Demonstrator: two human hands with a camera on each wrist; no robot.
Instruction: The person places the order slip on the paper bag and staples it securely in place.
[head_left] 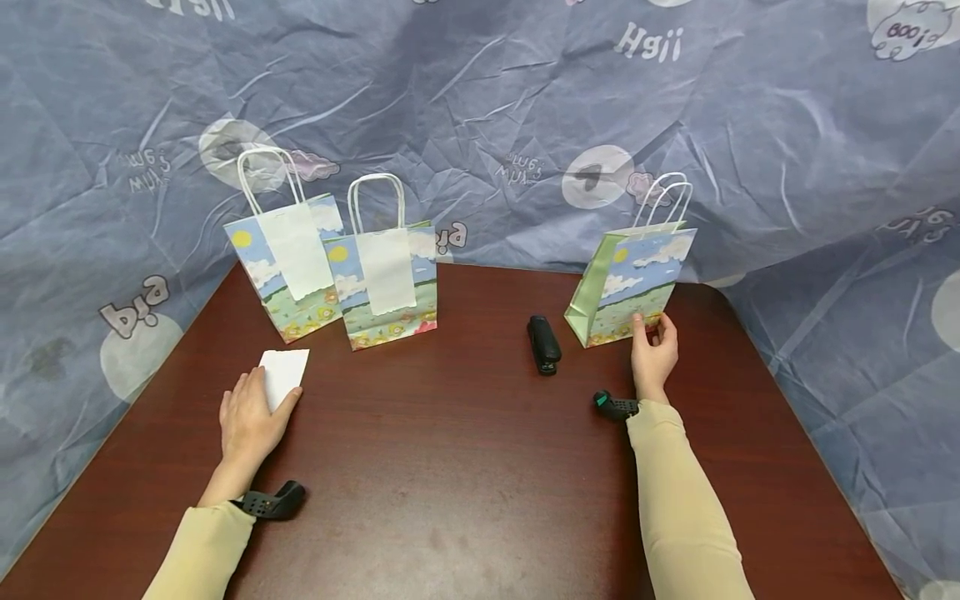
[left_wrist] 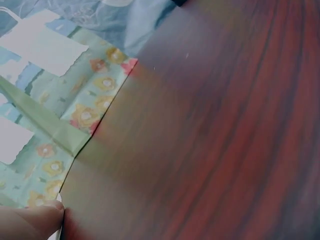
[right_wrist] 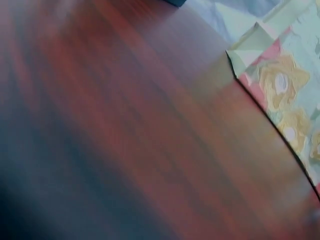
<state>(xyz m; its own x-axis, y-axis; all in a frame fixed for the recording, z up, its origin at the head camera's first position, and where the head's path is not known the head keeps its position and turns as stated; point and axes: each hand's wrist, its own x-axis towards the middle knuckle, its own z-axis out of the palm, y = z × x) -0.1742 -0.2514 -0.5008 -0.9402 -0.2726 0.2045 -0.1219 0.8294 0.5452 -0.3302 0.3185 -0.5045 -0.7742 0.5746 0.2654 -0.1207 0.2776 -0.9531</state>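
Note:
On the left of the table, my left hand [head_left: 249, 421] rests on a white paper slip [head_left: 287, 371], fingers laid out and the thumb along its right edge. In the left wrist view the thumb [left_wrist: 45, 215] shows at the lower left. My right hand [head_left: 652, 354] holds the lower right corner of a paper gift bag [head_left: 637, 275] with white handles, thumb in front and the other fingers at its side. The right wrist view shows the bag's flowered bottom edge [right_wrist: 287, 100]; that hand is out of sight there.
Two matching bags, one at far left [head_left: 322, 312] and one beside it [head_left: 386, 329], stand at the back, each with a white slip on its front. A black stapler [head_left: 544, 344] lies left of the right bag. Patterned blue cloth [head_left: 480, 108] hangs behind the table [head_left: 450, 450].

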